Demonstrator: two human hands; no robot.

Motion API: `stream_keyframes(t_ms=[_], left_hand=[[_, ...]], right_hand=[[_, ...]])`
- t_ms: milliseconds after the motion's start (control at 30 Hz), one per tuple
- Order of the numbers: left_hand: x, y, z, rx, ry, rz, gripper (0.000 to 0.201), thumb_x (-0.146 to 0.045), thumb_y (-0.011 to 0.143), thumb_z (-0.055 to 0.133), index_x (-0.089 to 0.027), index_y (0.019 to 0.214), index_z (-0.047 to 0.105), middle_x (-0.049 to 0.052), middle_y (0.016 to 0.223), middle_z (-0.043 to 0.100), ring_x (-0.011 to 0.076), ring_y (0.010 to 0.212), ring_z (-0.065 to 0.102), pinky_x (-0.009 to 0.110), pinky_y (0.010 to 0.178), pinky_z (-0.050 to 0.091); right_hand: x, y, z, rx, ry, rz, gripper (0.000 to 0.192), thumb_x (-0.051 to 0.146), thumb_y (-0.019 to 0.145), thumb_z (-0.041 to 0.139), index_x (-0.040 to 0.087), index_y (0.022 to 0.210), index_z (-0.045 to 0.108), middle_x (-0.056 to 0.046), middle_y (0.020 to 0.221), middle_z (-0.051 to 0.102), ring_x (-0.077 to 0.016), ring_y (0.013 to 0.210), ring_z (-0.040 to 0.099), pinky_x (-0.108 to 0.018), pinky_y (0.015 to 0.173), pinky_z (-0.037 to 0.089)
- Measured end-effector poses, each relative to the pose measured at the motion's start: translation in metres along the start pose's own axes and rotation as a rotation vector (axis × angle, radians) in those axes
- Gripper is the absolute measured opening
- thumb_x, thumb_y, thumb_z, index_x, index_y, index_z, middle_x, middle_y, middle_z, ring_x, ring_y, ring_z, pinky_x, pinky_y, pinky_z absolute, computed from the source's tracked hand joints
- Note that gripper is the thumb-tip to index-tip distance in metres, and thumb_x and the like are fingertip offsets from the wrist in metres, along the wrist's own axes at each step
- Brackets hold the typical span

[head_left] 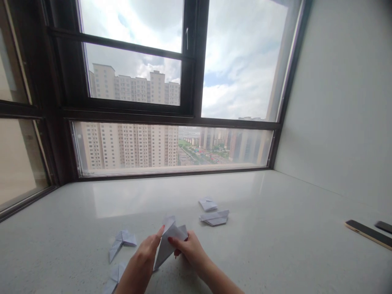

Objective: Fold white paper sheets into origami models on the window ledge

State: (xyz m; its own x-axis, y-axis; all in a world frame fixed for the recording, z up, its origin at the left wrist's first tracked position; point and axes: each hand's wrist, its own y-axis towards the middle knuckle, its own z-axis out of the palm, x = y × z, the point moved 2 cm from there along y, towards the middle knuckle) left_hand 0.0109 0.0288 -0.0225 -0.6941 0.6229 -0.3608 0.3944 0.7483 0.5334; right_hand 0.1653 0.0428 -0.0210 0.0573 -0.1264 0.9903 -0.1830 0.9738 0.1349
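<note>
Folded paper pinched between left hand and right hand, above the sill

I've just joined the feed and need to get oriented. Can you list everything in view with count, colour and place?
folded white paper piece in hand: 1, white, held over the near counter, centre
other folded white paper pieces: 4, white; two left of the hands, two beyond them
flat dark phones: 2, black; one gold-edged, one cut off by the frame, far right on counter
pale speckled stone counter: 1, off-white, below the window
dark-framed window: 1, dark brown, behind counter
left hand: 1, pinching the paper's left edge
right hand: 1, red nails, gripping its right side
</note>
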Motion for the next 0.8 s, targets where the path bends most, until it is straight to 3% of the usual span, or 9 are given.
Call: stream_keyframes(t_ms=[100,200,400,500,667,800], left_hand=[[0.007,-0.004,0.007,-0.049,-0.04,0.034,0.044,-0.016,0.082,0.032,-0.027,0.125,0.036,0.008,0.102,0.058,0.0173,0.092,0.056,0.028,0.08,0.045],[0.008,-0.003,0.005,-0.054,-0.092,-0.015,0.04,-0.025,0.083,0.034,-0.027,0.123,0.04,0.009,0.105,0.056,0.0194,0.097,0.053,0.03,0.082,0.045],[-0.005,0.001,-0.006,-0.061,-0.271,-0.102,0.038,-0.036,0.081,0.037,-0.026,0.116,0.049,0.01,0.101,0.057,0.0205,0.093,0.054,0.03,0.079,0.044],[-0.011,0.001,-0.008,-0.038,-0.413,-0.177,0.039,-0.037,0.08,0.039,-0.025,0.115,0.05,0.009,0.099,0.058,0.0189,0.083,0.055,0.026,0.069,0.047],[-0.008,0.0,-0.004,-0.028,-0.629,-0.385,0.044,-0.041,0.076,0.046,-0.023,0.116,0.046,0.005,0.093,0.058,0.0118,0.06,0.051,0.023,0.054,0.045],[-0.003,-0.001,0.0,-0.046,-0.737,-0.408,0.056,-0.042,0.075,0.047,-0.024,0.125,0.03,0.006,0.097,0.058,0.0105,0.057,0.05,0.022,0.051,0.042]], right_hand=[[-0.001,0.0,-0.001,-0.023,0.01,-0.003,0.041,0.054,0.054,0.062,0.014,0.053,0.054,0.004,0.043,0.046,-0.0084,0.039,0.042,-0.021,0.043,0.033],[0.0,0.001,-0.004,-0.041,0.0,0.001,0.041,0.054,0.054,0.061,0.014,0.054,0.055,0.003,0.042,0.046,-0.0089,0.04,0.042,-0.022,0.043,0.032],[0.002,0.001,-0.007,-0.086,-0.032,-0.006,0.041,0.054,0.055,0.06,0.013,0.053,0.055,0.003,0.041,0.046,-0.009,0.04,0.042,-0.022,0.043,0.032],[0.003,0.0,-0.007,-0.103,-0.037,-0.024,0.04,0.052,0.056,0.059,0.014,0.05,0.053,0.003,0.039,0.045,-0.009,0.038,0.042,-0.022,0.042,0.032],[0.007,-0.001,-0.006,-0.112,-0.033,-0.035,0.033,0.045,0.058,0.058,0.014,0.049,0.052,0.003,0.038,0.046,-0.0092,0.038,0.043,-0.022,0.042,0.032],[0.007,-0.001,-0.006,-0.126,-0.037,-0.032,0.027,0.039,0.058,0.057,0.015,0.047,0.051,0.003,0.037,0.047,-0.0094,0.038,0.043,-0.022,0.043,0.033]])
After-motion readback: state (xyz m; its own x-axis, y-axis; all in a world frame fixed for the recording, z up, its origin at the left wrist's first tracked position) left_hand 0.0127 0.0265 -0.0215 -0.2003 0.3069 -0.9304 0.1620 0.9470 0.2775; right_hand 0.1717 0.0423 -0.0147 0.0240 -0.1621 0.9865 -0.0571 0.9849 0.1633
